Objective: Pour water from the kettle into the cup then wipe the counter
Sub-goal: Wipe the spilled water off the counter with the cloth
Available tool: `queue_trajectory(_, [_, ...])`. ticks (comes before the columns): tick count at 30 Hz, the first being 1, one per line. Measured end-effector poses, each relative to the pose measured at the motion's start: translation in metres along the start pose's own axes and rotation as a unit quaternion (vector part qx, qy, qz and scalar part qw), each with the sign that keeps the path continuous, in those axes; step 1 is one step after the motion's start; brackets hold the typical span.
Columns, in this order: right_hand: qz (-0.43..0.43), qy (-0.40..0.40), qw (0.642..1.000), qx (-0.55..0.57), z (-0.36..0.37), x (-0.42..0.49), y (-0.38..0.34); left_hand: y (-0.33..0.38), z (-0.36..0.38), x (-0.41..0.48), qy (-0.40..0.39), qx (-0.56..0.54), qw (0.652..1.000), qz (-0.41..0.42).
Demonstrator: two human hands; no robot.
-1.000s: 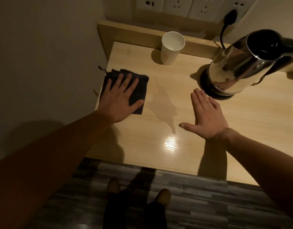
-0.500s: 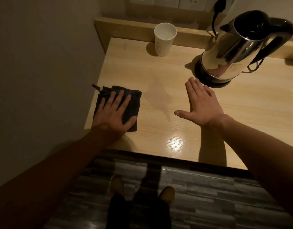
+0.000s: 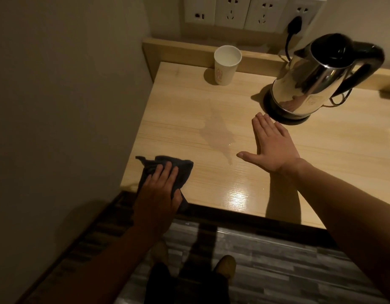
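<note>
My left hand (image 3: 161, 194) clutched the soft, limp dark grey cloth (image 3: 167, 166), best gripped bunched, at the near left counter edge (image 3: 277, 212), while my right hand (image 3: 275, 145) lay flat, empty.

White wall sockets (image 3: 251, 12) (one holding a black plug (image 3: 296, 25)); grey plank floor (image 3: 288, 264).

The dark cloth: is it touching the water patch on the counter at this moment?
Apart. The head view shows bare dry wood between the dark cloth, under the left hand, and the water patch.
</note>
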State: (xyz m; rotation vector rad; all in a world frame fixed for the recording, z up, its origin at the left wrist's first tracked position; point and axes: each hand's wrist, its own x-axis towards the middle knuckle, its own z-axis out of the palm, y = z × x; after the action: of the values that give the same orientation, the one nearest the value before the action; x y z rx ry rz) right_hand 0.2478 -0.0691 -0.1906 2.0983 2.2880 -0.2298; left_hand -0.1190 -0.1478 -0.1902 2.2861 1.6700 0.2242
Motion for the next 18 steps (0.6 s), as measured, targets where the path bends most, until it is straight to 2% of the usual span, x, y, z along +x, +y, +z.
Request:
queue_trajectory(2, [0.005, 0.015, 1.0, 0.022, -0.01, -0.011, -0.012, 0.017, -0.004, -0.015, -0.019, -0.096, 0.995, -0.032])
queue_trajectory(3, [0.005, 0.036, 0.998, 0.054, -0.015, -0.02, -0.023, 0.027, -0.007, -0.022, -0.028, -0.179, 0.982, -0.06])
queue_trajectory(4, [0.008, 0.063, 0.993, 0.104, -0.02, -0.032, -0.038, 0.038, -0.013, -0.026, -0.036, -0.277, 0.955, -0.105])
queue_trajectory(5, [0.023, 0.084, 0.981, 0.173, -0.023, -0.047, -0.054, 0.049, -0.02, -0.028, -0.043, -0.385, 0.906, -0.17])
queue_trajectory(7, [0.082, 0.09, 0.929, 0.351, -0.032, -0.084, -0.093, 0.069, -0.035, -0.024, -0.053, -0.573, 0.753, -0.318])
queue_trajectory(8, [0.12, 0.07, 0.887, 0.441, -0.036, -0.102, -0.115, 0.078, -0.041, -0.02, -0.067, -0.648, 0.671, -0.354])
queue_trajectory(9, [0.148, 0.05, 0.841, 0.518, -0.041, -0.117, -0.135, 0.089, -0.044, -0.016, -0.083, -0.705, 0.605, -0.36])
queue_trajectory(10, [0.16, 0.034, 0.79, 0.591, -0.045, -0.128, -0.153, 0.101, -0.049, -0.011, -0.091, -0.74, 0.568, -0.348])
queue_trajectory(11, [0.168, 0.015, 0.738, 0.653, -0.047, -0.135, -0.168, 0.113, -0.053, -0.007, -0.091, -0.746, 0.575, -0.322])
queue_trajectory(13, [0.181, -0.014, 0.657, 0.732, -0.051, -0.139, -0.188, 0.138, -0.062, 0.001, -0.076, -0.718, 0.632, -0.282])
queue_trajectory(14, [0.195, -0.02, 0.631, 0.75, -0.055, -0.135, -0.193, 0.147, -0.065, 0.006, -0.07, -0.705, 0.656, -0.261])
queue_trajectory(17, [0.251, 0.022, 0.605, 0.755, -0.066, -0.122, -0.19, 0.164, -0.068, 0.021, -0.1, -0.624, 0.751, -0.188])
queue_trajectory(18, [0.257, 0.035, 0.577, 0.774, -0.07, -0.115, -0.187, 0.169, -0.074, 0.027, -0.115, -0.592, 0.78, -0.163])
